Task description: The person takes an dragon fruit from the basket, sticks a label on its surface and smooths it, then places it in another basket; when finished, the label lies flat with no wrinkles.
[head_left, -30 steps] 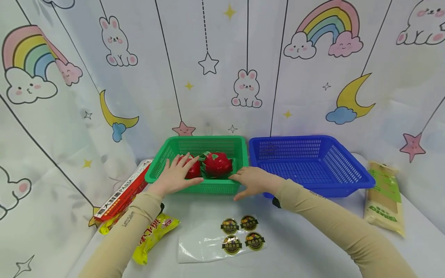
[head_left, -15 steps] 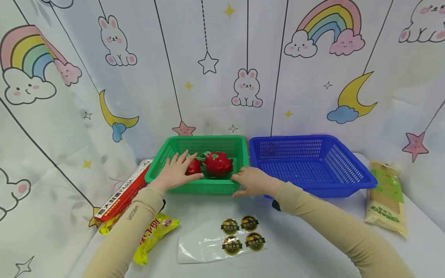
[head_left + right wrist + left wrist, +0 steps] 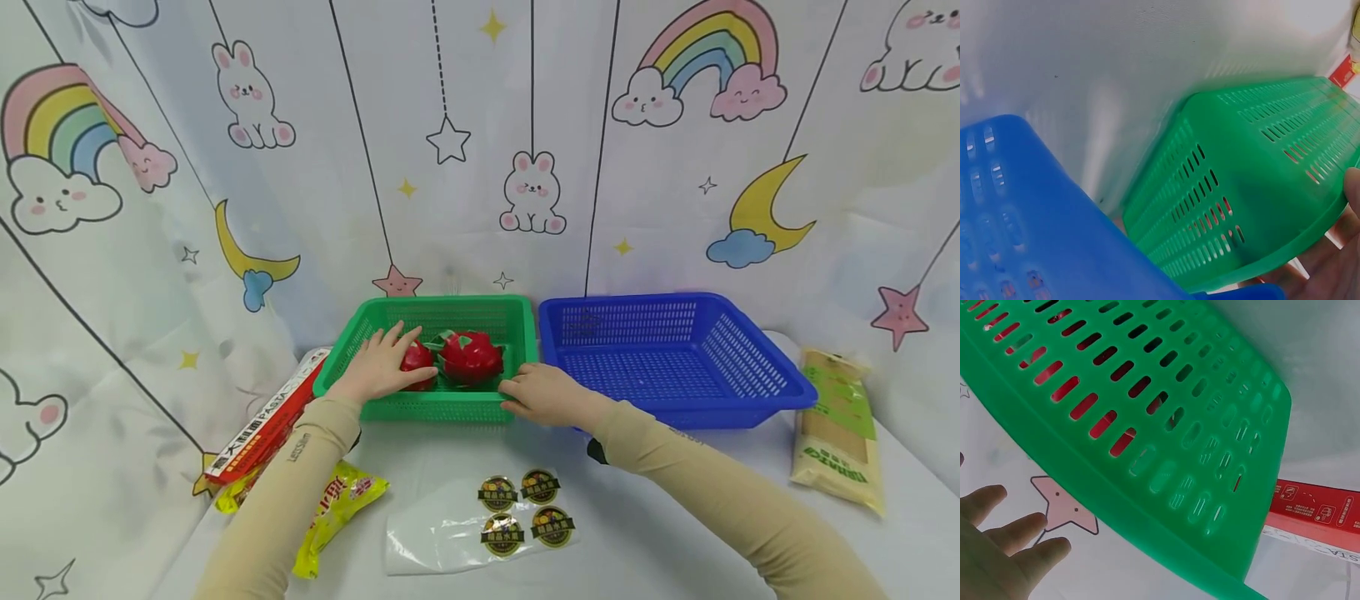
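Two red dragon fruits with green scales lie in a green plastic basket (image 3: 442, 408). The right fruit (image 3: 472, 358) is in plain sight; part of the left fruit (image 3: 418, 360) is hidden behind my left hand (image 3: 375, 365). That hand is spread over the basket's left front rim, its fingers straight and apart. At the front right corner my right hand (image 3: 553, 393) grips the basket rim, fingers over the top and thumb against the front. In the right wrist view, the thumb (image 3: 1352, 187) lies along the outer green wall. Red fruit shows through the slots in the left wrist view.
A blue basket (image 3: 675, 415) stands right beside the green one. A red pasta box (image 3: 262, 425) and yellow packets (image 3: 337, 504) lie at left. Round fruit stickers on a clear sheet (image 3: 427, 542) lie in front. A noodle packet (image 3: 836, 433) is far right.
My right thumb has moved up to the basket's front wall, closing on the rim. My left hand has shifted slightly leftward, its fingers still spread. The baskets and fruits stay put.
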A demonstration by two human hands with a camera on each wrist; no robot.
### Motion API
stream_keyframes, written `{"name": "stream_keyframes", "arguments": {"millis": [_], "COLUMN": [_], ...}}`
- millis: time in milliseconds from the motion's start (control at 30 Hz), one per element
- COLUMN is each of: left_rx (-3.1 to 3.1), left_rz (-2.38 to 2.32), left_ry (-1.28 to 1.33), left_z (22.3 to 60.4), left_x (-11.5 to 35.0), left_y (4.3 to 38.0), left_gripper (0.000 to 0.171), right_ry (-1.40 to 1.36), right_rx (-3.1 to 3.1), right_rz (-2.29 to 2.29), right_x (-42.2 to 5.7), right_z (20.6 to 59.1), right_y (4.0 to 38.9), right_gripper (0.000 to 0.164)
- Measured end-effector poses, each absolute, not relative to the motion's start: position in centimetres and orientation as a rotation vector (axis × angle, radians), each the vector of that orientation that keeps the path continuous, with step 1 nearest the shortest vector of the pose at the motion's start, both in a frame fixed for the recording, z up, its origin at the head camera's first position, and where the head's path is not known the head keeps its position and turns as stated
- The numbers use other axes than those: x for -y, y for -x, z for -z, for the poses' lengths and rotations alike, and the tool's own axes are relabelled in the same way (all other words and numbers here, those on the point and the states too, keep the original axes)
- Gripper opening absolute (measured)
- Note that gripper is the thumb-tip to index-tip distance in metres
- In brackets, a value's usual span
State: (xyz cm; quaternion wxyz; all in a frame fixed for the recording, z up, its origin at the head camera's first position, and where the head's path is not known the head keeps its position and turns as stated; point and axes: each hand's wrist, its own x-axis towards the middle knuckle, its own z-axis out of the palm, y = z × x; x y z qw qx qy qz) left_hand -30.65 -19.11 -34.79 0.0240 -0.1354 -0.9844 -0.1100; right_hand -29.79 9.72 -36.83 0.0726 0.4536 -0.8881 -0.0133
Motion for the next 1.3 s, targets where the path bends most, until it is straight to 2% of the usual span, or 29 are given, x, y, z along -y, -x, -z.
{"name": "stream_keyframes", "arguments": {"millis": [1300], "left_rx": [3.209], "left_rz": [0.375], "left_ry": [0.226], "left_z": [32.6], "left_x": [17.7], "left_y": [36.4], "left_gripper": [0.087], "right_ry": [-1.322], "right_rx": [2.601], "right_rz": [0.006], "right_x": [-9.8], "right_z": [38.1], "right_y": [29.8], "right_gripper": [0.019]}}
